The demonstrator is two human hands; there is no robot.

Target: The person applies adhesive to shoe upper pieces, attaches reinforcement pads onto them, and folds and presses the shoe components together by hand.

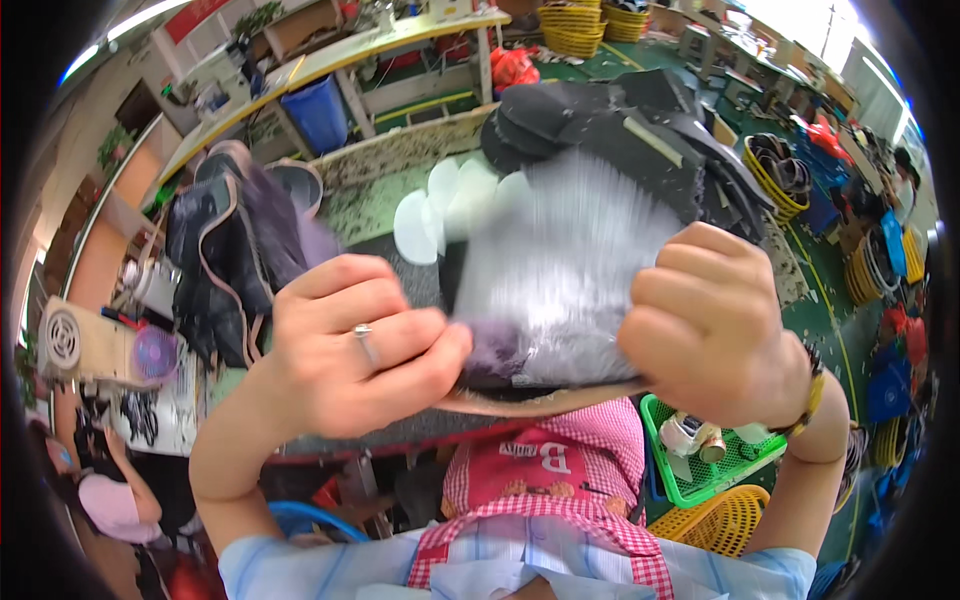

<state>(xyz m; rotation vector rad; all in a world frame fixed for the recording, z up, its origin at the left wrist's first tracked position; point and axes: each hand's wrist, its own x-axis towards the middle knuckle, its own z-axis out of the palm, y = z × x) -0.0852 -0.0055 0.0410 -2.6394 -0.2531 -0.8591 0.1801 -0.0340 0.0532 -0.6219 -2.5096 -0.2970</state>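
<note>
Between my two hands is a motion-smeared shoe upper (545, 395), with a tan edge along its near side and a purple patch near my left fingers. My left hand (350, 345), with a ring on it, is closed on the left end of that upper. Closed in a fist, my right hand (705, 325) grips its right end. Silvery blur covers the middle, so its shape is hidden. Just beyond lie several white oval pieces (420, 228). A pile of black shoe pieces (600, 125) rises behind. Left of my left hand stand stacked dark uppers (225, 250) with pinkish trim.
A green basket (690, 490) and a yellow basket (725, 520) sit low at my right. On the left are a fan (155, 355) and a co-worker (120, 500). Past the worktable are a blue bin (317, 115), a long bench (330, 60) and stacked yellow baskets (572, 28).
</note>
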